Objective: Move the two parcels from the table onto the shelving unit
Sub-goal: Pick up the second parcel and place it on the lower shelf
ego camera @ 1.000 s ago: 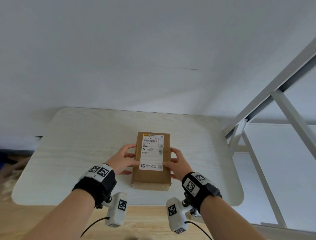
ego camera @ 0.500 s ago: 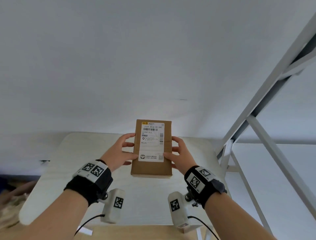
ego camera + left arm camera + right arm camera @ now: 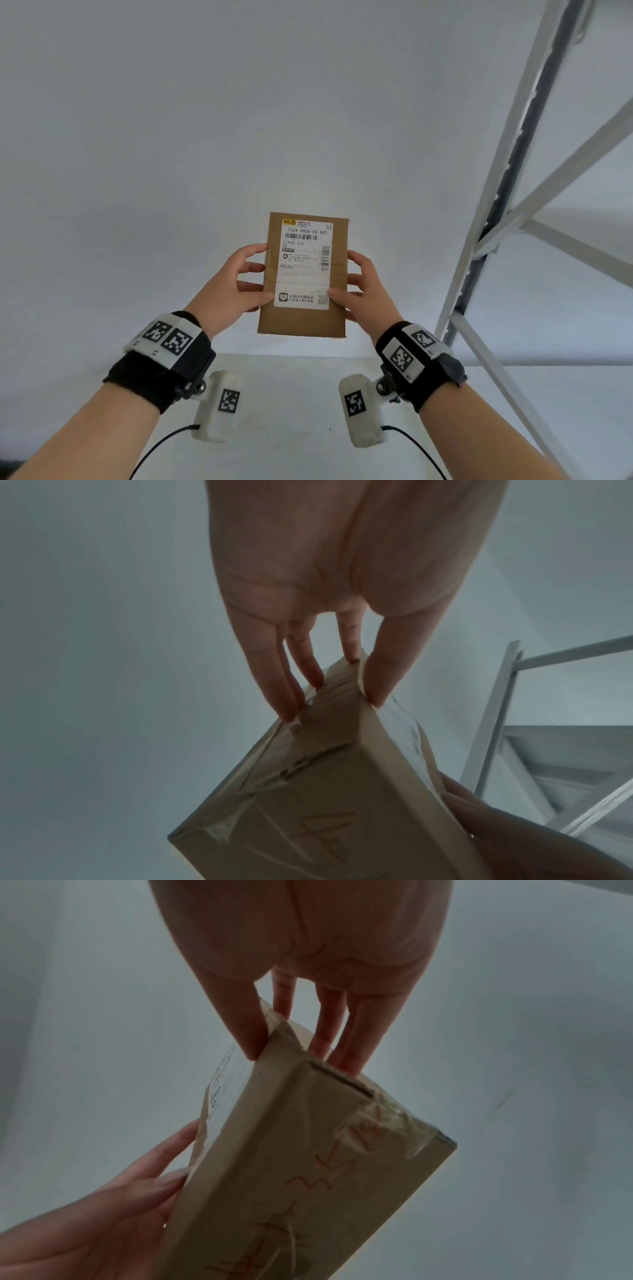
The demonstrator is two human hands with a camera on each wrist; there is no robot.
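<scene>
A flat brown cardboard parcel point(image 3: 304, 320) with a white shipping label is up in the air in front of the white wall. My left hand point(image 3: 255, 277) grips its left edge, thumb on the labelled face and fingers behind. My right hand point(image 3: 356, 277) grips the right edge the same way. In the left wrist view the fingers point(image 3: 284, 688) pinch the taped parcel point(image 3: 325, 791). In the right wrist view the parcel point(image 3: 308, 1164) shows orange handwriting on its back. The grey metal shelving unit point(image 3: 496, 192) rises at the right. No second parcel is in view.
The pale table top point(image 3: 291, 383) lies low in the head view, under my wrists. The shelving unit's upright and diagonal braces point(image 3: 561, 171) cross the right side. A plain white wall fills the area ahead.
Both hands have lifted the parcel off the table and raised it well above the table top. The view has tilted upward, so the table has dropped to the bottom edge.
</scene>
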